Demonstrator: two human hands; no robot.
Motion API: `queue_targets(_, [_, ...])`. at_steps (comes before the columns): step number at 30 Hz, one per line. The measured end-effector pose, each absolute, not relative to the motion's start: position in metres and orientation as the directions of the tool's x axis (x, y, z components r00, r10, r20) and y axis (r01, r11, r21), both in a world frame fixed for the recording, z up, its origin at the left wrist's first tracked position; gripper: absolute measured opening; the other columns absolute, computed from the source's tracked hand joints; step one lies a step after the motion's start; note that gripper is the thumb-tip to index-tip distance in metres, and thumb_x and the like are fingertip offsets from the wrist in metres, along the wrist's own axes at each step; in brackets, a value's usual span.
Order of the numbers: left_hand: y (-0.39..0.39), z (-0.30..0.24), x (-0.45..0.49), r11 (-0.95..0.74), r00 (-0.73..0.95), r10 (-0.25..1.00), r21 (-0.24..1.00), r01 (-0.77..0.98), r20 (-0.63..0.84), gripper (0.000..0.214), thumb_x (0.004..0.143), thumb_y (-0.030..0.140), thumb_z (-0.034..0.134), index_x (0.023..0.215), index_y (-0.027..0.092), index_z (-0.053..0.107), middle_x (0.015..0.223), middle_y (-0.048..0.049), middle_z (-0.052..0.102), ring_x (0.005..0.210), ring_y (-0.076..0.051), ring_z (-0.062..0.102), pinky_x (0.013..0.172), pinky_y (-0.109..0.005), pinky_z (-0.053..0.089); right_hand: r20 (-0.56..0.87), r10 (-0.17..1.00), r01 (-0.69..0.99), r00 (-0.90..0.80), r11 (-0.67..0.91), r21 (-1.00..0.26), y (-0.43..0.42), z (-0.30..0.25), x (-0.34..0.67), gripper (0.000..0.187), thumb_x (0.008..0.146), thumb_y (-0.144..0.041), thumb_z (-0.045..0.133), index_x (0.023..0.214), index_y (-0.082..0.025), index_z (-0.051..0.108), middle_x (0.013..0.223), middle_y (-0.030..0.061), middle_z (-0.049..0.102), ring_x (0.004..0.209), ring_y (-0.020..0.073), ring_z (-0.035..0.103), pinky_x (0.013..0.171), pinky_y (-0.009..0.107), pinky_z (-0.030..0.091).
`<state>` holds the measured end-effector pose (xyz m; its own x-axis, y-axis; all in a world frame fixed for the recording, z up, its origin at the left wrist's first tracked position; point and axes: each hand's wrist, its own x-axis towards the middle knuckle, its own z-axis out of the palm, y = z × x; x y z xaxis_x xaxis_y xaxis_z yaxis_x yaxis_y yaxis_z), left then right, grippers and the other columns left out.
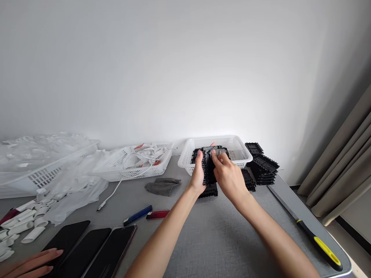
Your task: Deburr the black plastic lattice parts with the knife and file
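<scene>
My left hand [198,174] grips a black plastic piece [211,172] with comb-like edges, holding it tilted up in front of a white basket [185,152]. On the piece's upper part, the closed fingers of my right hand [231,177] press a rough grey scrap [222,150], perhaps cloth or mesh. More black pieces show inside the basket, partly hidden by my hands. Several similar pieces lie in a stack [265,170] to the right. Left of my hands, a curled dark grey scrap [162,187] rests on the table.
A long knife [321,247] with a black and yellow handle lies along the right edge. Blue [137,215] and red lighter-like objects, a white cable [113,196], dark phones [92,247] and white tubes [33,234] spread leftward. Another person's hand [34,264] touches the phones.
</scene>
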<state>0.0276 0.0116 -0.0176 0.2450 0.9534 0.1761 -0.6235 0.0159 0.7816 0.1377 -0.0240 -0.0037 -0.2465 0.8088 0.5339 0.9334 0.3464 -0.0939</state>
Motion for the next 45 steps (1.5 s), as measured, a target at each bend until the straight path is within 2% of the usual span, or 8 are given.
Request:
queue_targets(10, [0.014, -0.012, 0.028, -0.034, 0.110, 0.984, 0.761, -0.648, 0.139, 0.063, 0.092, 0.065, 0.043, 0.139, 0.027, 0.057, 0.121, -0.0052, 0.072, 0.109, -0.025, 0.067, 0.098, -0.036, 0.052, 0.477, 0.807, 0.890, -0.347, 0.444, -0.103, -0.026, -0.001, 0.135, 0.053, 0.095, -0.009, 0.037, 0.147, -0.010, 0.044, 0.113, 0.0132, 0.061, 0.083, 0.0208, 0.066, 0.062, 0.029, 0.052])
queue_targets(16, [0.016, -0.009, 0.023, -0.009, 0.138, 0.982, 0.758, -0.652, 0.131, 0.062, 0.091, 0.066, 0.043, 0.139, 0.029, 0.057, 0.123, -0.0042, 0.072, 0.109, -0.025, 0.068, 0.097, -0.038, 0.053, 0.467, 0.814, 0.846, -0.345, 0.485, -0.219, -0.033, 0.010, 0.146, 0.041, 0.092, -0.010, 0.044, 0.124, -0.019, 0.067, 0.102, 0.0073, 0.061, 0.073, 0.0155, 0.063, 0.063, 0.026, 0.048])
queue_targets(19, [0.014, -0.006, 0.023, 0.005, 0.171, 0.974, 0.742, -0.671, 0.148, 0.064, 0.091, 0.067, 0.044, 0.140, 0.028, 0.055, 0.125, -0.0052, 0.071, 0.112, -0.026, 0.067, 0.099, -0.040, 0.052, 0.557, 0.775, 0.771, -0.300, 0.540, -0.337, -0.034, 0.013, 0.160, 0.036, 0.092, -0.011, 0.045, 0.110, -0.021, 0.075, 0.096, 0.0049, 0.060, 0.072, 0.0133, 0.061, 0.068, 0.026, 0.050])
queue_targets(23, [0.010, -0.003, 0.024, 0.049, 0.230, 0.960, 0.718, -0.694, 0.157, 0.064, 0.092, 0.066, 0.044, 0.142, 0.028, 0.053, 0.128, -0.0056, 0.070, 0.119, -0.027, 0.064, 0.104, -0.042, 0.049, 0.775, 0.631, 0.783, -0.027, 0.496, -0.376, -0.029, 0.009, 0.165, 0.043, 0.095, -0.014, 0.040, 0.129, -0.019, 0.065, 0.102, 0.0089, 0.057, 0.075, 0.0155, 0.060, 0.066, 0.029, 0.052])
queue_targets(25, [0.007, -0.004, 0.027, 0.103, 0.286, 0.948, 0.712, -0.694, 0.141, 0.064, 0.093, 0.065, 0.043, 0.142, 0.027, 0.053, 0.129, -0.0068, 0.069, 0.122, -0.027, 0.063, 0.107, -0.041, 0.047, 0.808, 0.590, 0.824, -0.004, 0.459, -0.331, -0.026, 0.005, 0.160, 0.046, 0.096, -0.016, 0.038, 0.136, -0.018, 0.060, 0.105, 0.0109, 0.056, 0.074, 0.0162, 0.059, 0.061, 0.029, 0.051])
queue_targets(28, [0.004, -0.008, 0.031, 0.136, 0.317, 0.939, 0.697, -0.704, 0.137, 0.064, 0.093, 0.064, 0.044, 0.142, 0.024, 0.054, 0.130, -0.0081, 0.069, 0.126, -0.028, 0.060, 0.111, -0.040, 0.044, 0.749, 0.659, 0.897, -0.073, 0.372, -0.240, -0.024, 0.000, 0.150, 0.051, 0.095, -0.012, 0.037, 0.142, -0.019, 0.055, 0.107, 0.0114, 0.055, 0.067, 0.0147, 0.057, 0.053, 0.026, 0.047])
queue_targets(33, [0.006, -0.012, 0.034, 0.039, 0.220, 0.958, 0.682, -0.730, 0.181, 0.061, 0.091, 0.062, 0.050, 0.138, 0.024, 0.059, 0.131, -0.0075, 0.068, 0.128, -0.027, 0.058, 0.113, -0.038, 0.040, 0.582, 0.804, 0.951, -0.121, 0.261, -0.163, -0.025, -0.001, 0.140, 0.057, 0.093, -0.009, 0.038, 0.148, -0.017, 0.046, 0.110, 0.0122, 0.056, 0.062, 0.0138, 0.058, 0.050, 0.026, 0.044])
queue_targets(45, [0.004, -0.021, 0.043, -0.081, 0.109, 0.967, 0.681, -0.728, 0.231, 0.061, 0.089, 0.065, 0.050, 0.136, 0.026, 0.060, 0.132, -0.0065, 0.067, 0.130, -0.027, 0.056, 0.112, -0.038, 0.041, 0.490, 0.870, 0.942, -0.051, 0.205, -0.266, -0.034, 0.005, 0.132, 0.053, 0.096, -0.013, 0.034, 0.147, -0.018, 0.047, 0.111, 0.0104, 0.059, 0.068, 0.0156, 0.064, 0.055, 0.027, 0.046])
